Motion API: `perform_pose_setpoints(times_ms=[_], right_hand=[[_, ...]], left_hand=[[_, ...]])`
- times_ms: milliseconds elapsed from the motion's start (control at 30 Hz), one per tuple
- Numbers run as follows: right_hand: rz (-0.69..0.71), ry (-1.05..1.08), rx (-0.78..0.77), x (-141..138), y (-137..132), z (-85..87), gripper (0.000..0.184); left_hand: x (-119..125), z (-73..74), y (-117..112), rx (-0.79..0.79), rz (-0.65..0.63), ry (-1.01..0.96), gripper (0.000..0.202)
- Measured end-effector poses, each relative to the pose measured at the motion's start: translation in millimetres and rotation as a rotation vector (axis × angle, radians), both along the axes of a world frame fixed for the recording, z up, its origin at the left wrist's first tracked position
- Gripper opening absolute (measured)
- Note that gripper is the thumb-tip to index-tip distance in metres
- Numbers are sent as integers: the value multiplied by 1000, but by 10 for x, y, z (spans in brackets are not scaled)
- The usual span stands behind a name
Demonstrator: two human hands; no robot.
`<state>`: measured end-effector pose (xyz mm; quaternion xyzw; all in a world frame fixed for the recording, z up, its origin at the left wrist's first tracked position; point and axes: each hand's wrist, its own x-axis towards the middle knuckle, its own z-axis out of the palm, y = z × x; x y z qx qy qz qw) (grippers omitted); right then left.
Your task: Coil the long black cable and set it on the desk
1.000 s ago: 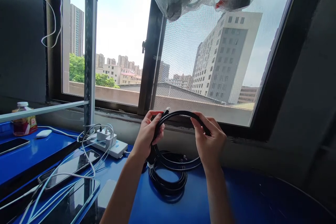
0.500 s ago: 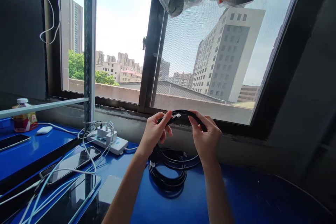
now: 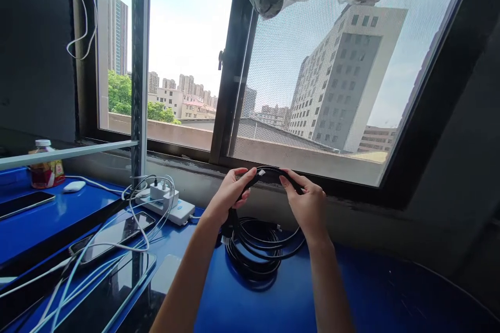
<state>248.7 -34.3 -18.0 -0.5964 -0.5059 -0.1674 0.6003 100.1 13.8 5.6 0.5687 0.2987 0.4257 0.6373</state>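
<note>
A black cable [image 3: 269, 168] arches between my two hands above the blue table. My left hand [image 3: 230, 192] is closed on it, thumb on top, with a pale connector tip [image 3: 261, 173] showing just past the thumb. On the other side my right hand [image 3: 307, 195] pinches the cable between thumb and fingers. Loops of the cable hang beneath both hands. Below them, a coil of black cable [image 3: 255, 268] lies on the table [image 3: 250, 309]; I cannot tell whether it is joined to the held part. A black plug with a pale end [image 3: 225, 240] hangs under my left hand.
Left of my arms lie phones [image 3: 113, 237] and a dark tablet [image 3: 105, 291], crossed by white cables. Behind them stands a power strip [image 3: 182, 212] with chargers. A bottle [image 3: 42, 169] and a white mouse [image 3: 74, 186] sit farther left. A shelf post [image 3: 139, 73] rises before the window.
The view has shifted slightly, so the surroundings sit farther right. Both hands still hold the cable; its loops between and below them have spread a little.
</note>
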Motion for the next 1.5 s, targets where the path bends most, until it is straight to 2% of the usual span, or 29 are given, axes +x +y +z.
perform_pose_setpoints(times_ms=[67,133,200,333,500,667,800,967,1167,1400,1500], right_hand=[[-11,46,-60,-8,-9,7,43],[4,97,-123,-25,-17,19,36],[58,169,-214,-35,-21,34,35],[144,289,-441,3,5,37,34],[82,300,-605,151,120,-92,30],[90,330,-886,293,311,-386,20],[123,324,-1039,365,478,-664,22],[142,300,-1089,454,602,-858,26],[240,326,-1060,557,560,-815,24],[320,404,-1055,638,439,-795,23],[300,392,-1028,613,462,-813,24]], left_hand=[[0,-19,28,9,-19,-38,42],[0,-46,68,28,-50,-95,46],[-3,-79,109,35,-76,-156,42],[2,-138,172,75,-140,-189,21],[103,-271,288,115,-80,223,25],[217,-595,478,57,-44,573,22],[266,-846,593,153,34,828,22],[316,-1013,683,269,54,1045,30],[367,-1079,733,319,92,1145,32],[387,-1008,609,367,155,1211,30],[371,-912,515,381,190,1248,40]])
